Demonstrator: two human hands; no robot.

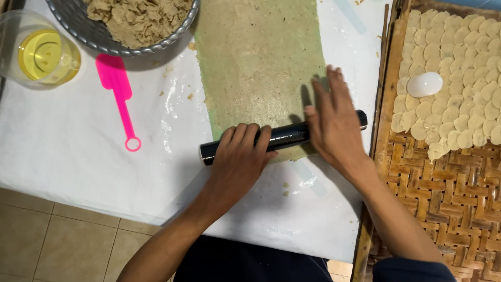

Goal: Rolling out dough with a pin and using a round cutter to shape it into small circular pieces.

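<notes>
My left hand [237, 156] and right hand [334, 122] flat, fingers spread on roller [284, 138], clamping nothing. Dough [258, 62] near sheet's [78, 141] front edge: best press evenly.

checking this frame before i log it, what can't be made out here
Head view only:
- Middle of the black roller: covered by the left hand and right hand.
- Metal bowl of crumbly dough: cut off by the top edge.
- Rolled dough sheet: its far end runs past the top edge.
- Woven tray of dough rounds: cut off at the right edge.
</notes>
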